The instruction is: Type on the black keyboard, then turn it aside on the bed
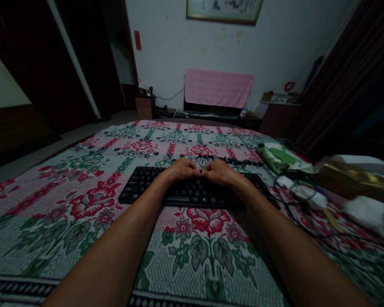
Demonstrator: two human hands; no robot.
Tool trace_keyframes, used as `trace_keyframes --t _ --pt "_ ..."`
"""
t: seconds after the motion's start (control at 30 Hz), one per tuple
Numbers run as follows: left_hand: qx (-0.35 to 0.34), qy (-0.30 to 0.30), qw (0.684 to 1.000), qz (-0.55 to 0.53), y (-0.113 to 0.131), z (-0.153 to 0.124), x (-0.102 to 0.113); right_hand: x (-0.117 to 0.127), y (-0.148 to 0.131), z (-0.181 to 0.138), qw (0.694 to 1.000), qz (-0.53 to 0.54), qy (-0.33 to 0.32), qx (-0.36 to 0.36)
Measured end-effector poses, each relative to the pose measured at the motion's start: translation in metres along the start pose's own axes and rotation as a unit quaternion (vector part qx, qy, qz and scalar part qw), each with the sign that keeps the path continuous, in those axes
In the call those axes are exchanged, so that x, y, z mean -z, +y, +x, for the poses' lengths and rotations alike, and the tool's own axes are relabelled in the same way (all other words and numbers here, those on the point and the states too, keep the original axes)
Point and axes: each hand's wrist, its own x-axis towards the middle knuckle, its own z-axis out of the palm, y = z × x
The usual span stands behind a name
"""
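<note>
A black keyboard (136, 187) lies on the flowered cloth (208, 251), with several keys apparently off its middle part. Above its middle, my left hand (183, 169) and my right hand (220, 171) come together, fingertips almost touching. Both hands are closed in a pinch; whatever sits between the fingers is too small or hidden to make out. Just behind the keyboard runs a line of small black pieces (243, 162) that look like loose keycaps, partly covered by my hands.
To the right are a green-and-white packet (281, 157), crumpled white tissue (366, 211), a gold box (355, 177) and a dark cable (302, 228). A pink cloth (219, 87) hangs by the far wall. A cabinet (280, 113) stands at the back right.
</note>
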Motion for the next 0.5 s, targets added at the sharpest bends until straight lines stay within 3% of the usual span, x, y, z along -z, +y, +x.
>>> trace_keyframes --t 0.5 --pt "0.020 0.020 0.998 0.049 0.004 0.000 -0.001 -0.002 0.013 0.002 0.999 0.004 0.024 0.033"
